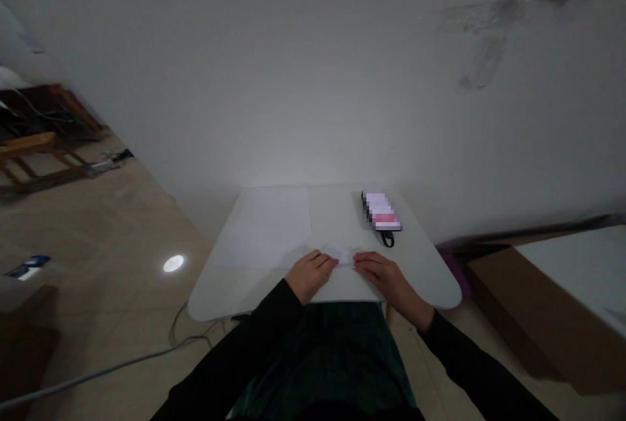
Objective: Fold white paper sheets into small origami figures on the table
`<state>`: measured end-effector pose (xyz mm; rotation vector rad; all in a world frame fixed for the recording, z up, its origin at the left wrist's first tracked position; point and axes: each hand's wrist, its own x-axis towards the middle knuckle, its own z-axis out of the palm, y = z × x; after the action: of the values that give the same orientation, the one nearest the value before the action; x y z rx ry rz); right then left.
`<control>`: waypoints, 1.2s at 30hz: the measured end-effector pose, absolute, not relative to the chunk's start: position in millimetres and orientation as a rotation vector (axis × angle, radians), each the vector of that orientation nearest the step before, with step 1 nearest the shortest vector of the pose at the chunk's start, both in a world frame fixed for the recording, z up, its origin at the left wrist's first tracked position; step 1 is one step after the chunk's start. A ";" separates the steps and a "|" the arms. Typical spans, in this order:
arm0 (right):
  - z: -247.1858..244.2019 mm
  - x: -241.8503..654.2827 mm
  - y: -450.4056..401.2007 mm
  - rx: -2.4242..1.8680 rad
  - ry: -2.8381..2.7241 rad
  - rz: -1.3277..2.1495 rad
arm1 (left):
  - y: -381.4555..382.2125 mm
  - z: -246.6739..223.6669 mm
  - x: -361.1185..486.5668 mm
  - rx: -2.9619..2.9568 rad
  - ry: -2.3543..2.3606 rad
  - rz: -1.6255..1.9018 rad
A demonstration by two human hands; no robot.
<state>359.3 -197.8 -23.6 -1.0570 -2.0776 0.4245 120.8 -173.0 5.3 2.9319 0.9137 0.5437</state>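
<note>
A small piece of white paper (342,255), which looks folded, lies at the near middle of the white table (415,277). My left hand (311,275) is closed on its left end, fingers bent together and pointing right. From the other side my right hand (384,274) pinches the right end, fingertips pressed together. The paper's ends are hidden under the fingers, and its folds are too faint to make out. Left of the hands, larger white sheet paper (267,222) lies flat, with its near edge close to my left hand.
A phone (384,211) with a dark strap (388,239) lies at the table's back right. The wall (313,82) stands behind the table. On the floor are a cardboard box (552,317) at right, and a grey cable (112,367) and wooden stool (39,154) at left.
</note>
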 end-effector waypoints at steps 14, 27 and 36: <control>-16.6 351.4 -184.1 -1.331 -1.768 0.514 | -130.7 8.0 122.4 2.399 1.052 0.469; -10.9 344.7 -170.9 -1.496 -1.924 0.510 | -137.7 14.2 133.6 2.417 1.218 0.411; -13.2 340.2 -175.3 -1.489 -1.998 0.344 | -137.6 16.7 137.3 2.421 1.341 0.343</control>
<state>340.2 -175.3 -13.2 -1.4892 -1.9975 0.3437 137.3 -137.6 16.7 2.4212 1.3413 0.3435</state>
